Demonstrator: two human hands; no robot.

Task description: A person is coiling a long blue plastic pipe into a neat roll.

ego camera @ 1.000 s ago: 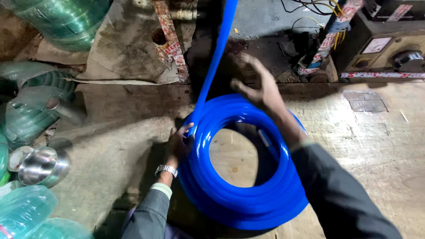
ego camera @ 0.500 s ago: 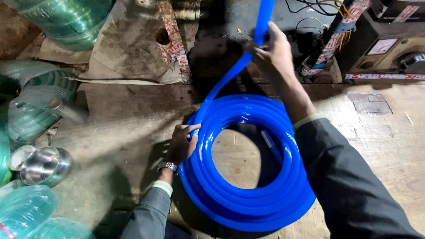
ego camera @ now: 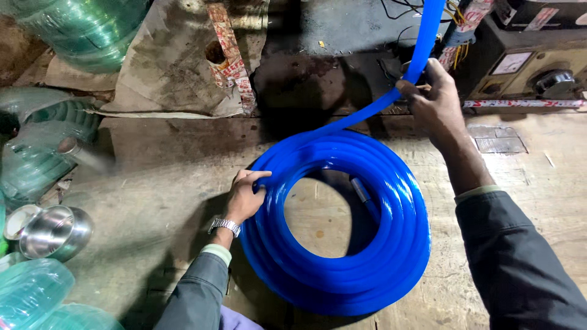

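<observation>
- The coil of glossy blue plastic hose is lying flat on the dusty wooden work surface, filling the middle of your view, with bare wood showing through its open centre.
- Your left hand is resting on the coil's rim at about 9 o'clock, fingers curled over the top turns and pressing them down; a metal wristwatch is sitting just above the grey sleeve.
- Your right hand is hovering off the coil at about 1 o'clock, fingers clenched around the free length of hose, which is rising from the coil's far rim and running up out of the top edge.
- A short grey metal fitting is showing against the inner wall of the coil at about 2 o'clock.
- Rolls of translucent green hose are sitting at 10 o'clock, well apart from the coil, with more green rolls along the left edge.
- A shiny steel bowl is lying at 8 o'clock, near the left edge.
- A dark metal control box with a dial is standing at 2 o'clock, just behind your right hand.
</observation>
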